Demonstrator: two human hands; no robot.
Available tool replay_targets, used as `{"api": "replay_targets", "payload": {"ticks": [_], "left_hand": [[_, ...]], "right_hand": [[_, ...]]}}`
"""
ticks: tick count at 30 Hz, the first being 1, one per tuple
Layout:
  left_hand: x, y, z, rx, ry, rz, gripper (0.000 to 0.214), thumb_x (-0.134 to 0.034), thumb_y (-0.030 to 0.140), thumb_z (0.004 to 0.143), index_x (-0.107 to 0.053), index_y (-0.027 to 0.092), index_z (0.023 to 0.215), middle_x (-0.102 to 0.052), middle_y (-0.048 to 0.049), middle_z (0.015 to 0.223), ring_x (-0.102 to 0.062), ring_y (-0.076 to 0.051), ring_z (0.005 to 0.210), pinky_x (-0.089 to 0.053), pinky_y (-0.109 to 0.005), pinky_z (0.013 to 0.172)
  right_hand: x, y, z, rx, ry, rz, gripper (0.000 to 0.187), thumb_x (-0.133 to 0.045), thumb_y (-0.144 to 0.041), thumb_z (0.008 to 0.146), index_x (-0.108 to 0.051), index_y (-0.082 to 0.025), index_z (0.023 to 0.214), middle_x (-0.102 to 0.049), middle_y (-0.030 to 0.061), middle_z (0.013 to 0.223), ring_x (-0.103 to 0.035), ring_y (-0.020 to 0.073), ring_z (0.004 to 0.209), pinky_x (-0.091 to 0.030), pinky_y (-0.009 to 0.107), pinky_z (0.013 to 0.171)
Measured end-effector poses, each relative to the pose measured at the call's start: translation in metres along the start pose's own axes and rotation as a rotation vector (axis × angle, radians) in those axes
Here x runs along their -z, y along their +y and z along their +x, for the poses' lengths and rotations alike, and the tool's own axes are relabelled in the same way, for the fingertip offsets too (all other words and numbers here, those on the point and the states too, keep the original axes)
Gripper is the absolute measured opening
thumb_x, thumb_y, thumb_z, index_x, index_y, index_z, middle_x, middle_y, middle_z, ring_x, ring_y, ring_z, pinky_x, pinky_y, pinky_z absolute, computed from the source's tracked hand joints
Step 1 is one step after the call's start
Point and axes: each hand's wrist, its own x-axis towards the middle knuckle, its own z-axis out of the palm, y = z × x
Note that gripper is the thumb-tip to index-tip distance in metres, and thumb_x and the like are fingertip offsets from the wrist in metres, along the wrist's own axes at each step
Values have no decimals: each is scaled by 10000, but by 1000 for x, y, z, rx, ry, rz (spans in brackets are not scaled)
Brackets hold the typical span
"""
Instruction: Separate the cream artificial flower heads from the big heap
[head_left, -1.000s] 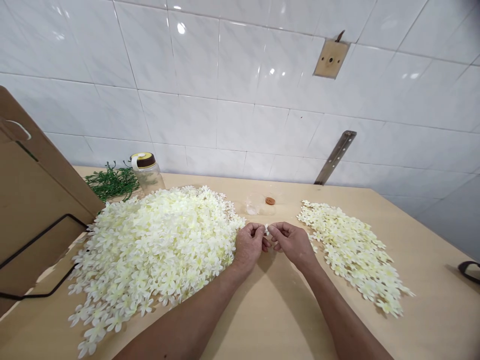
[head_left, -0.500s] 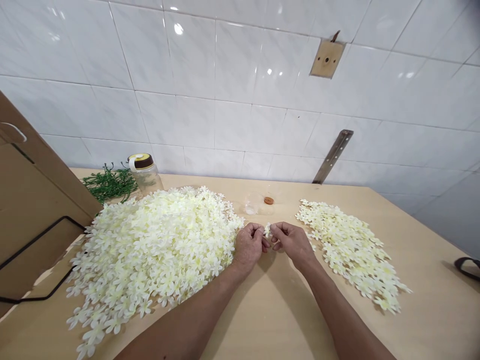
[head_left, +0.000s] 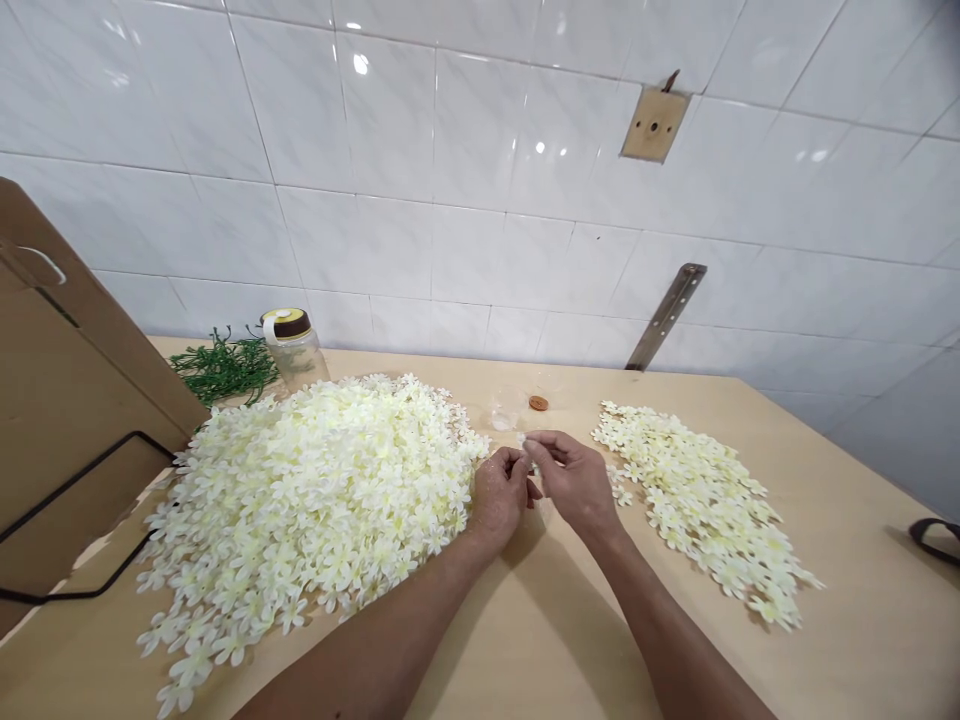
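Note:
My left hand (head_left: pixel 500 497) is closed in a pinch at the middle of the table, by the right edge of a large heap of pale yellow-white artificial flowers (head_left: pixel 322 490). Touching it at the fingertips, my right hand (head_left: pixel 576 482) pinches a small white artificial flower (head_left: pixel 522 440), mostly hidden by the fingers. A pale bit of flower also shows between the two hands. To the right lies a flatter spread of the same flowers (head_left: pixel 705 500), with a few loose ones (head_left: pixel 621 486) beside my right hand.
Behind my hands are a clear plastic piece (head_left: pixel 504 418) and a brown oval object (head_left: pixel 538 403). A lidded bottle (head_left: pixel 298 355) and green artificial stems (head_left: pixel 225 368) stand back left. A cardboard box (head_left: pixel 82 400) borders the left; a black strap (head_left: pixel 934 535) lies far right.
My right hand has shifted slightly left and come over my left fingertips. The flower between the hands now shows higher, at the right fingertips. My left hand has hardly moved.

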Motion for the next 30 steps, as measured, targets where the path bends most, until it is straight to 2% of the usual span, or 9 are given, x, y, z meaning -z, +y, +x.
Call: {"api": "replay_targets", "payload": {"ticks": [2, 3, 6, 8, 11, 16, 22, 28, 30], "left_hand": [[0, 3, -2, -15, 14, -6, 218, -597, 319, 814, -556, 179, 652, -581, 12, 486, -506, -105, 413, -380, -212, 434], [1, 4, -2, -12, 19, -25, 212, -598, 309, 810, -555, 177, 650, -580, 11, 489, -511, -106, 420, -382, -212, 436], [1, 3, -1, 30, 18, -118, 176, -580, 317, 827, -569, 174, 724, -576, 16, 486, -529, -111, 422, -410, -214, 445], [0, 0, 2, 50, 29, -156, 182, -580, 340, 833, -574, 173, 763, -578, 18, 484, -528, -108, 409, -421, -213, 442], [-1, -5, 7, 42, 52, -159, 210, -599, 368, 823, -578, 173, 750, -581, 17, 484, -516, -103, 393, -416, -209, 428], [1, -8, 8, 51, 6, -204, 204, -615, 363, 811, -590, 173, 740, -594, 12, 492, -519, -108, 397, -431, -222, 444], [3, 1, 4, 67, -38, -228, 192, -630, 336, 801, -611, 151, 752, -609, -4, 500, -533, -105, 429, -437, -213, 466], [4, 8, 1, 76, -60, -226, 244, -662, 380, 789, -626, 146, 731, -610, -9, 507, -528, -100, 426, -435, -211, 463], [3, 8, 0, 69, -62, -218, 236, -665, 368, 787, -631, 142, 729, -608, -10, 511, -538, -103, 437, -435, -210, 463]], "right_hand": [[-5, -8, -2, 20, -120, 30, 420, -627, -526, 829, -711, -202, 1083, -727, 35, 762, -543, 123, 445, -491, 263, 463], [-4, -9, -3, 28, -133, 24, 402, -627, -498, 835, -703, -210, 1105, -731, 39, 786, -567, 131, 475, -509, 269, 496], [3, -2, -2, 74, 13, -124, 323, -616, -471, 840, -717, -208, 999, -731, 65, 882, -633, 164, 621, -539, 295, 612], [10, 7, -1, 78, 57, -226, 319, -636, -491, 815, -721, -203, 925, -722, 74, 893, -636, 177, 662, -538, 311, 646], [15, 19, 0, 51, -3, -289, 350, -662, -528, 784, -725, -207, 908, -711, 66, 836, -638, 189, 670, -536, 319, 647], [12, 26, 1, -21, -23, -232, 365, -663, -555, 776, -734, -209, 868, -728, 80, 839, -665, 215, 712, -547, 311, 598], [15, 29, 4, -151, -67, -167, 341, -681, -540, 760, -743, -209, 813, -734, 47, 764, -637, 184, 587, -522, 280, 497], [17, 27, 2, -78, -55, -200, 298, -629, -494, 817, -725, -215, 774, -724, 38, 766, -649, 183, 639, -519, 261, 531], [17, 26, 2, -76, -61, -209, 303, -598, -483, 840, -713, -212, 769, -704, 31, 720, -641, 174, 596, -512, 258, 525]]}}
